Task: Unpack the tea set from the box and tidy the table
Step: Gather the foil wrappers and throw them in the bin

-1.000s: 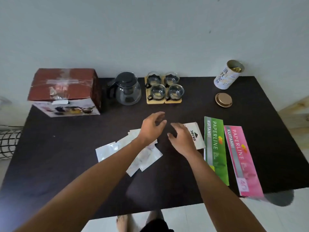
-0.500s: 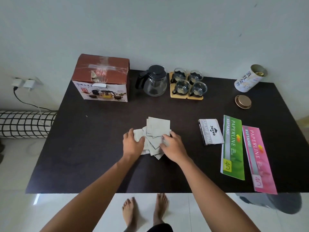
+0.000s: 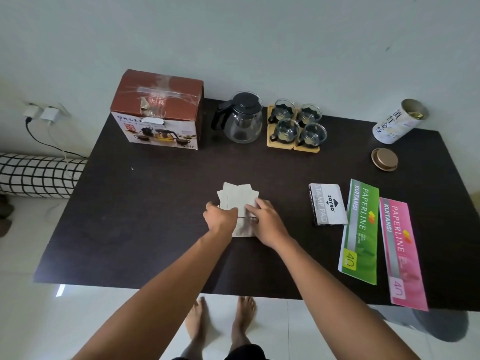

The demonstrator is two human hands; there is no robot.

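Packets (image 3: 237, 200) stacked, gripped by both hands

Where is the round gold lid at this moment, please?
In the head view, the gold lid lies far right on the table, just below the white canister.
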